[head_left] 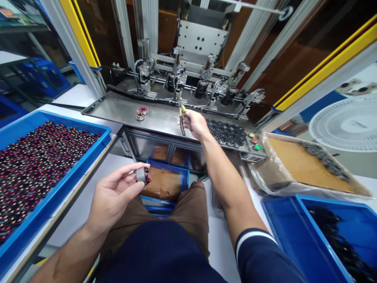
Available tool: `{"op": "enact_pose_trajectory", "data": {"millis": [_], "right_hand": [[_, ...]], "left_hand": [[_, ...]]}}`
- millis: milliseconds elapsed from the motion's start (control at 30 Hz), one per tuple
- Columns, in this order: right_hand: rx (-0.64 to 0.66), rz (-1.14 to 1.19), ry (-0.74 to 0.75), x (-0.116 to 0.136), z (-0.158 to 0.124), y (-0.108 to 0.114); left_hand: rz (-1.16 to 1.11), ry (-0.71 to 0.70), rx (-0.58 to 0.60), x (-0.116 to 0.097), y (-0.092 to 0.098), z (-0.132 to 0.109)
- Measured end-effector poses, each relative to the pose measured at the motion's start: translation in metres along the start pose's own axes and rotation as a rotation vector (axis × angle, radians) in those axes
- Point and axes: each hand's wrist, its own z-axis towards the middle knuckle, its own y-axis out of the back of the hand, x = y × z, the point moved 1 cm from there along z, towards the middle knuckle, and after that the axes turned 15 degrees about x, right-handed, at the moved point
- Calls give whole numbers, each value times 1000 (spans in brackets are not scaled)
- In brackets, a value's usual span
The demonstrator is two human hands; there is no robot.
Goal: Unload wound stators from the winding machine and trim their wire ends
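Between thumb and fingers, my left hand (113, 194) pinches a small motor stator (141, 175), grey around the side with dark and red windings at one end. It is held above my lap. Farther forward, over the metal ledge, my right hand (196, 124) is closed around pliers (182, 121) with yellow-and-black handles; their jaws point toward the machine. Two wound stators, one coppery (140, 116) and one red (143, 111), rest on the ledge left of the pliers. Right of my right hand lies a pile of small black parts (225, 131).
A machine with several clamping stations (202, 88) stands behind the ledge. A blue bin (106, 131) of stators is at left. To the right are control buttons (254, 140), a paper-lined box (306, 165), a blue bin (281, 224) and a fan (350, 122). Another blue bin (184, 177) sits below.
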Motion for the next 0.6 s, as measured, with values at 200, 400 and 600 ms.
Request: {"op": "enact_pose_trajectory", "data": {"millis": [200, 400, 600], "right_hand": [[316, 1139, 170, 17, -160, -99], [334, 1444, -69, 33, -252, -159], [312, 1123, 31, 44, -262, -138]], "left_hand": [[79, -38, -40, -2, 5, -1], [93, -52, -23, -1, -2, 9], [151, -1, 0, 2, -13, 9]]}}
